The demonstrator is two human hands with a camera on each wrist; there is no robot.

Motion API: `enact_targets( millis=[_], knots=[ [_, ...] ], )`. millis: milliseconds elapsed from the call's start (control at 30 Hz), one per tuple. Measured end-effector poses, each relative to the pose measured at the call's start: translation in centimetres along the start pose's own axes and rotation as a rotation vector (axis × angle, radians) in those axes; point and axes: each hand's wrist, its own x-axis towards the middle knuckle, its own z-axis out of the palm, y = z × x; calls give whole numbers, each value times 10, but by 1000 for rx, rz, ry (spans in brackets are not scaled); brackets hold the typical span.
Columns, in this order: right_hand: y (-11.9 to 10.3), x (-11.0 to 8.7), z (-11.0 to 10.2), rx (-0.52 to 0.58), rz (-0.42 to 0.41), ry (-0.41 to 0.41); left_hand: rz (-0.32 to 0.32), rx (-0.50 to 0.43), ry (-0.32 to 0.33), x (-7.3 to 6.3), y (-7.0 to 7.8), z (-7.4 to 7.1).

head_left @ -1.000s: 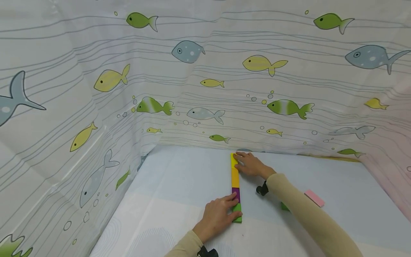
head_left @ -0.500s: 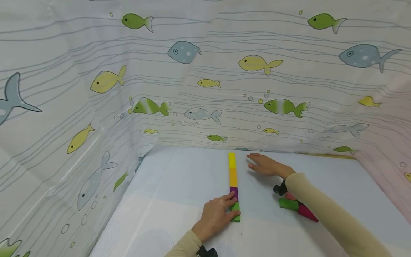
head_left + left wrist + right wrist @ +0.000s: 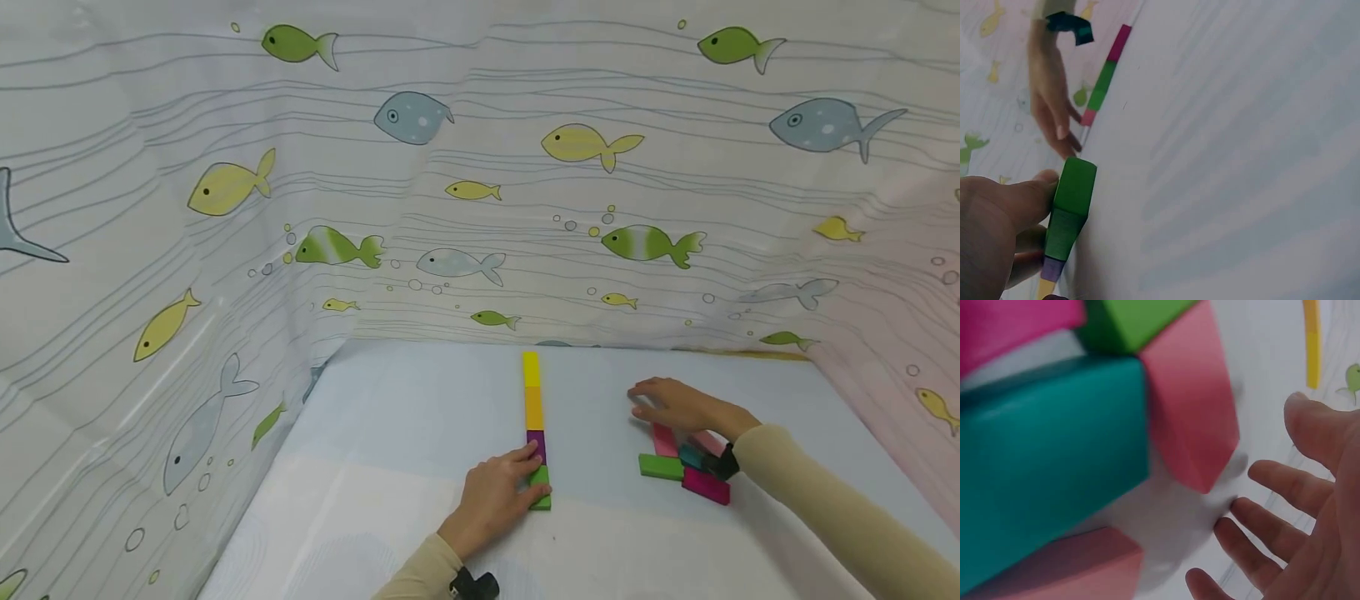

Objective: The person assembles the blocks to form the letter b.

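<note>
My left hand (image 3: 487, 500) rests its thumb and fingertips on the near end of a straight row of blocks. Its thumb lies on the green block (image 3: 541, 504) and its fingers touch the purple block (image 3: 536, 437). Beyond these the row continues with an orange block (image 3: 533, 408) and a yellow block (image 3: 531, 368). My right hand (image 3: 678, 405), fingers spread and holding nothing, hovers by a loose group. Nearest it is a coral-pink block (image 3: 664, 442); a teal block (image 3: 1054, 462) lies beside that, partly behind the wrist in the head view.
The loose group also has a green block (image 3: 660, 467), a magenta block (image 3: 706, 486) and a light pink block (image 3: 708, 442). A pale sheet (image 3: 420, 400) covers the table. Fish-printed curtains (image 3: 450, 225) stand at the back and both sides.
My right hand has let go of the yellow block at the row's far end and moved right, over to the loose blocks. The left hand stays on the row's near end.
</note>
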Motion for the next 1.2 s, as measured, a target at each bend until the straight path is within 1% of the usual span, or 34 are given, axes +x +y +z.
enact_targets(
  millis=[133,333,500,667,733,1000,1200],
  knots=[
    [2,-14,3,27,1,-10,2,-10,1,0,-1,0],
    [5,-34,10,69,-59,-1,-2,4,2,0,-2,0],
    [1,-49,13,64,-96,0,0,-4,0,0,-2,-1],
    [-4,-62,16,69,-71,-23,-1,-16,-2,0,-2,0],
    [-4,-65,17,68,-58,-19,-3,-18,-3,0,-1,0],
    [-6,-74,21,31,-57,42,-4,-19,-1,1,0,0],
    [-5,-70,29,-18,-67,141,-6,-15,-3,0,-1,0]
  ],
)
